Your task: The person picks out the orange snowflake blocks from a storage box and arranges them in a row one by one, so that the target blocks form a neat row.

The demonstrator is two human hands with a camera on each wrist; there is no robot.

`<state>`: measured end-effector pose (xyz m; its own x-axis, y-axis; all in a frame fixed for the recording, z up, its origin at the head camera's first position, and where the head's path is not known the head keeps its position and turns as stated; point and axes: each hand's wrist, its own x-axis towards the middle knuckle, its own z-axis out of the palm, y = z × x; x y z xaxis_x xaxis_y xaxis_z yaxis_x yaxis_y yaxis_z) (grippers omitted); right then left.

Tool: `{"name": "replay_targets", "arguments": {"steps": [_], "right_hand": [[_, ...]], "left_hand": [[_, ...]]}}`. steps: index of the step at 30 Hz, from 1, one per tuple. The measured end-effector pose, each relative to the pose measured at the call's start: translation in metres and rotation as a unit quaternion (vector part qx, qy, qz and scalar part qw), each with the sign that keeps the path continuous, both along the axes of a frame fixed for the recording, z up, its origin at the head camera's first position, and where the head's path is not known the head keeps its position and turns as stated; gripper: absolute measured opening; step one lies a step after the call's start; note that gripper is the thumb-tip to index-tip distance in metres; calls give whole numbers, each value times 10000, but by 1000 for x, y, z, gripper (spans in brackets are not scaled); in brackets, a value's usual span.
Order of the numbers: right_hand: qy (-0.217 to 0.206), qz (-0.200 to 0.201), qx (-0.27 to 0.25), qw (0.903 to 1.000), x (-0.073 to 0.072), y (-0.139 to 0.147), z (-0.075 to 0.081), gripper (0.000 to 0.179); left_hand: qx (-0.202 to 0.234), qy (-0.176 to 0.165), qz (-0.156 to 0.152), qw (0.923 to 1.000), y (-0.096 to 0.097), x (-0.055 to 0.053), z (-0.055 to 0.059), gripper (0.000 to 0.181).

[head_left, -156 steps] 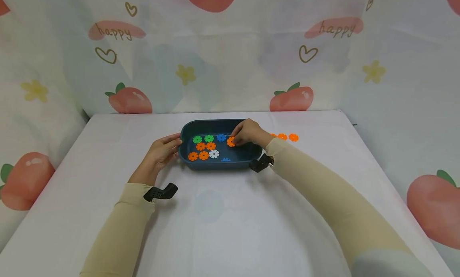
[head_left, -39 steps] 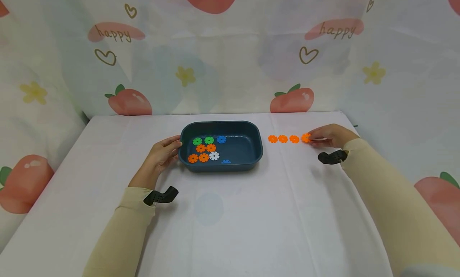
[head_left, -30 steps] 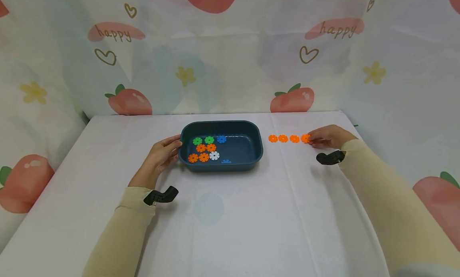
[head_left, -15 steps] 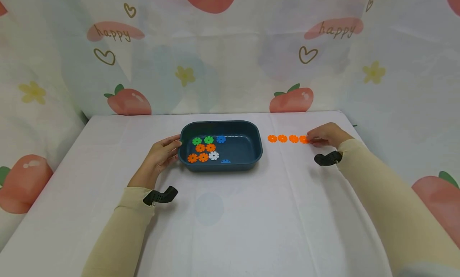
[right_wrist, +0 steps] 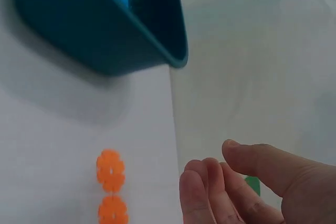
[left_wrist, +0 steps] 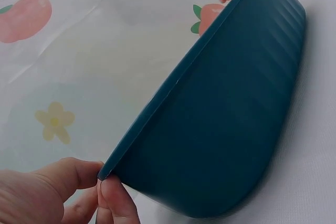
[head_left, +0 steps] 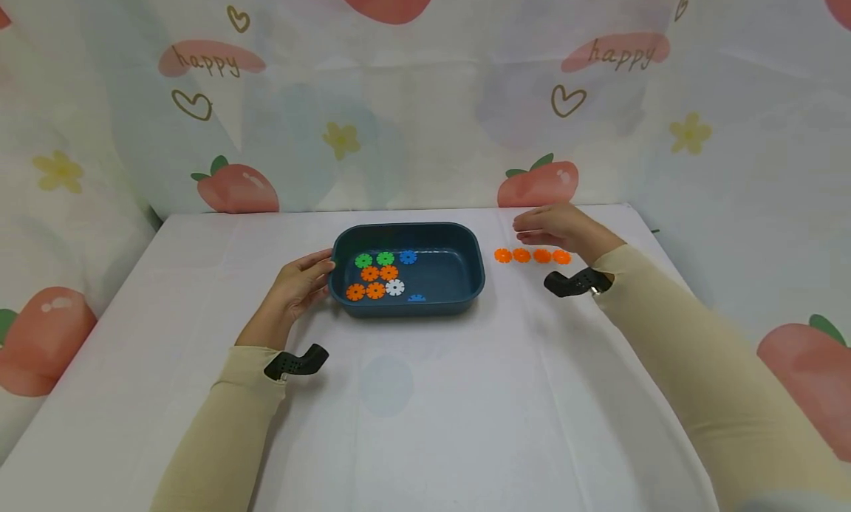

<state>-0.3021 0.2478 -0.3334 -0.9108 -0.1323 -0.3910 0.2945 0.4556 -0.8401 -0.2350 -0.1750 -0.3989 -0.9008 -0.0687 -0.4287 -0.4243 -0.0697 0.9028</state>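
A dark teal plastic basin [head_left: 415, 309] stands on the table. My left hand [head_left: 295, 290] pinches its left rim between thumb and fingers, as the left wrist view shows up close [left_wrist: 79, 192]. Inside lie flower-shaped plastic discs: two green discs [head_left: 385, 258], a blue disc [head_left: 408, 257], several orange discs [head_left: 375, 290] and a white disc [head_left: 395, 287]. Another blue disc [head_left: 417, 298] shows only partly at the near wall. Right of the basin, several orange discs [head_left: 541, 256] form a row on the cloth. My right hand [head_left: 561, 225], holding nothing, hovers above that row with fingers loosely extended.
A white cloth [head_left: 452, 408] covers the table. Behind it hangs a printed backdrop [head_left: 412, 91] with peaches, hearts and flowers. Each wrist wears a black camera mount, such as the left mount [head_left: 297, 362].
My right hand took an orange disc from the basin and set it at the row's right end. It has released it and moved up and left. The left hand stays at the rim.
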Motion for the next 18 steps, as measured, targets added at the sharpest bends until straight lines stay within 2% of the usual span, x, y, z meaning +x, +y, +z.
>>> {"name": "replay_targets", "arguments": {"steps": [4, 7, 10, 18], "right_hand": [[84, 258, -332, 9991, 3, -22, 8, 50], [89, 339, -382, 9987, 6, -41, 11, 46], [42, 333, -438, 9985, 7, -59, 12, 41], [-131, 678, -659, 9954, 9, -102, 10, 37]], "left_hand": [[35, 35, -63, 10000, 1, 0, 1, 49], [17, 43, -77, 10000, 1, 0, 2, 49], [-40, 26, -80, 10000, 0, 1, 2, 48], [-99, -9, -77, 9999, 0, 1, 0, 47]]}}
